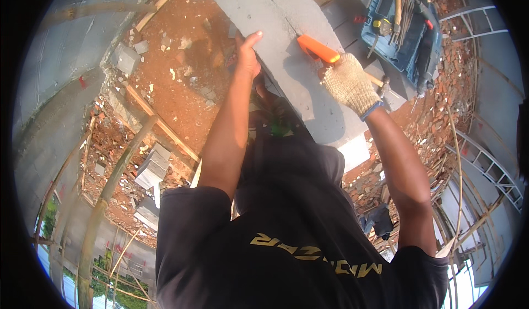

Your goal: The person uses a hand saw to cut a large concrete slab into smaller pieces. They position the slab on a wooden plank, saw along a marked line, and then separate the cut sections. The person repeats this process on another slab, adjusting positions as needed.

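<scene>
Grip of right hand (pixel 348 83) clasps orange tool handle (pixel 319 49); left hand (pixel 247 59) holds grey slab (pixel 300 80).

Matt slab (pixel 281 55), plastic handle (pixel 318 48), knitted glove (pixel 351 85)

The top edge cuts off the grey slab (pixel 287 69).

Bright, direct daylight. Hard-edged shadows on grey slab (pixel 303 95); white panel (pixel 356 153) below it glares. Left wall (pixel 60 61) bowed by fisheye; corners black. Distant detail soft.
</scene>
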`<state>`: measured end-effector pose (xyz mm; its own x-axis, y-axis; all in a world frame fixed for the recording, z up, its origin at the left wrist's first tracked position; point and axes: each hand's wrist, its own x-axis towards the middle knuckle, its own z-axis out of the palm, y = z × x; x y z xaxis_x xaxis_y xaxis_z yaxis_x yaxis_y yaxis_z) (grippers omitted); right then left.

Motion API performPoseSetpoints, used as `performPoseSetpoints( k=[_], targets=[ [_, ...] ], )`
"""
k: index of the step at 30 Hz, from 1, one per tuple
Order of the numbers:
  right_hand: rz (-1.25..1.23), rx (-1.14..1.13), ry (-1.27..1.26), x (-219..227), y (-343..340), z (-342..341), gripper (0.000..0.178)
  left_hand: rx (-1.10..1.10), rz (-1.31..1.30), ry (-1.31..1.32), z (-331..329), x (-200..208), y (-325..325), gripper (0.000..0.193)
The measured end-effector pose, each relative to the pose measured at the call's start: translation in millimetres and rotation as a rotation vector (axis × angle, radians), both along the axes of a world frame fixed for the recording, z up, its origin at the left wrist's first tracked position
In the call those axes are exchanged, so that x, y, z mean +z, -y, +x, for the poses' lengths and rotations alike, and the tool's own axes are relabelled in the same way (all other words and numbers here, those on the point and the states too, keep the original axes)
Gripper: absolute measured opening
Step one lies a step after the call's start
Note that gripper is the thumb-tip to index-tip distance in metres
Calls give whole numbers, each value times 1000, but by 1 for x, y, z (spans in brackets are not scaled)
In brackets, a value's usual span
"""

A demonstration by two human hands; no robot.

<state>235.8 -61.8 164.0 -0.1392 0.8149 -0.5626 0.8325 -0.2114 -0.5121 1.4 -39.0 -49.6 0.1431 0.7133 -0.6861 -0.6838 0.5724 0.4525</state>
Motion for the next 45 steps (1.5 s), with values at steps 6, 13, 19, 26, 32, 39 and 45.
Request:
performPoseSetpoints(
  k=[6, 13, 19, 26, 32, 39, 45],
  targets=[
    [-64, -87, -35, 41, 13, 7, 31, 28, -6, -55, 3, -4, 2, 92],
    [-12, 122, 60, 49, 19, 4, 30, 47, -19, -68, -2, -4, 7, 94],
    [183, -40, -16, 7, 42, 11, 19, 20, -63, -106, 15, 14, 7, 63],
    [-22, -161, -145, 46, 76, 35, 23, 64, -113, -144, 6, 35, -5, 65],
    [84, -155, 22, 1, 50, 9, 29, 18, -101, -138, 13, 28, 6, 67],
    [-187, -353, -214, 135, 110, 72, 17, -51, -101, -112, -13, 10, 5, 83],
    [-90, -756, -202, 245, 212, 162, 25, -194, 391, -1261, 20, 74, 22, 73]
  ],
)
